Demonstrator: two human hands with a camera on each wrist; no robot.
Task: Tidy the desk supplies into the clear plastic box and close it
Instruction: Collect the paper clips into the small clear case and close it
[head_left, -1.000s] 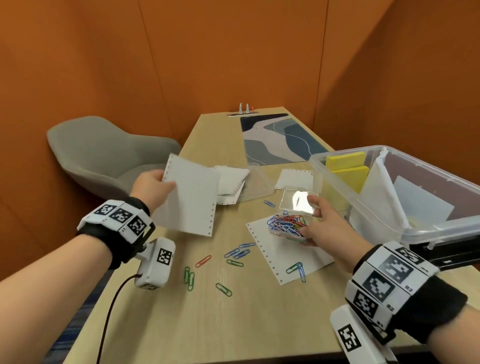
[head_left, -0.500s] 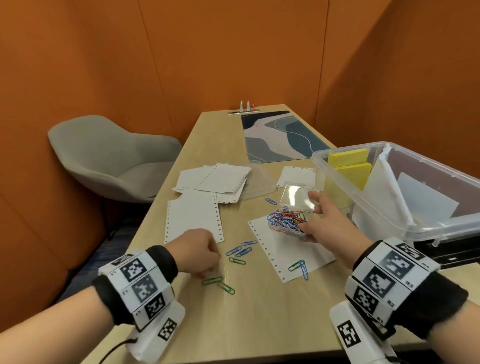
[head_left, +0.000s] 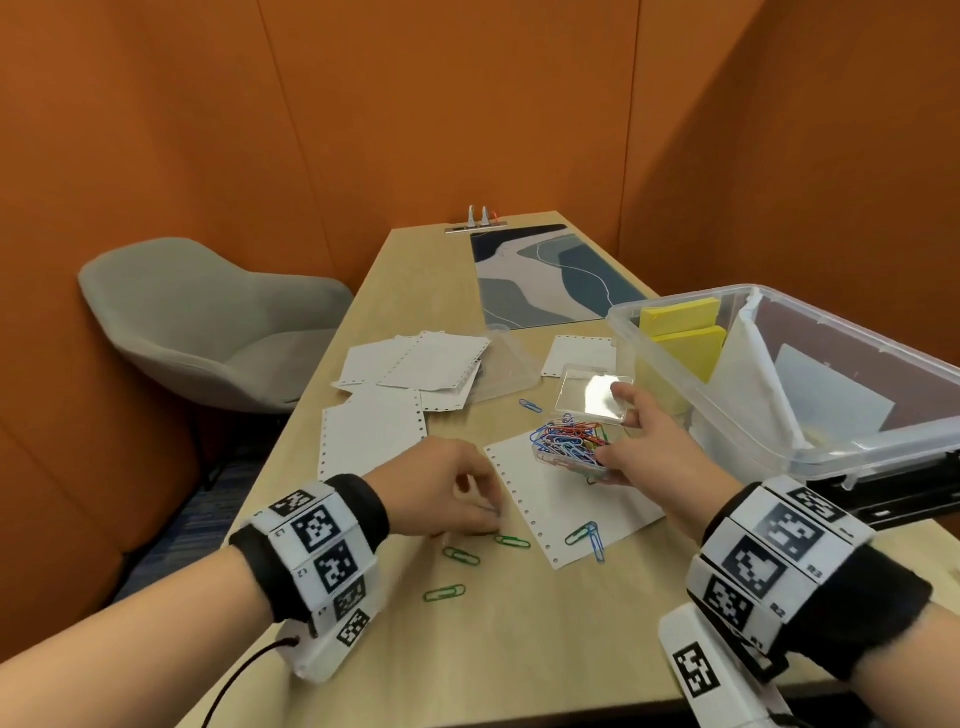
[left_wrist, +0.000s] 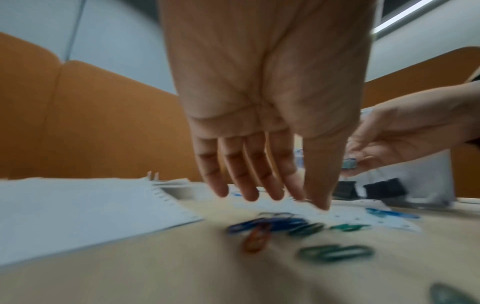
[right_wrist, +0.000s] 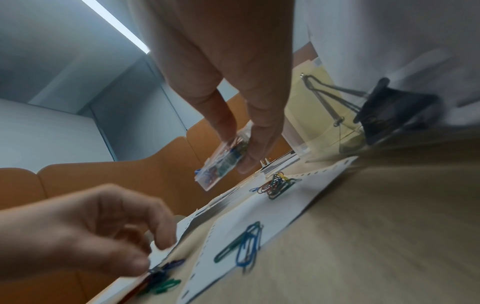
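Clear clip case, lid up, is grasped by the right hand above a sheet beside the box. Loose clips on the counter are touched by the left hand, fingers extended, nothing grasped.

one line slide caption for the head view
Left hand gathers loose paper clips while right hand holds the clip case beside clear plastic box.

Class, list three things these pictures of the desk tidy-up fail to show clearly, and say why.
- Left hand: head view hides its fingertips; the wrist views are blurred, so any grip is unclear.
- Large box: its right end is cut off by the frame edge.
- Small case of clips: paper clip count unreadable, tangled.
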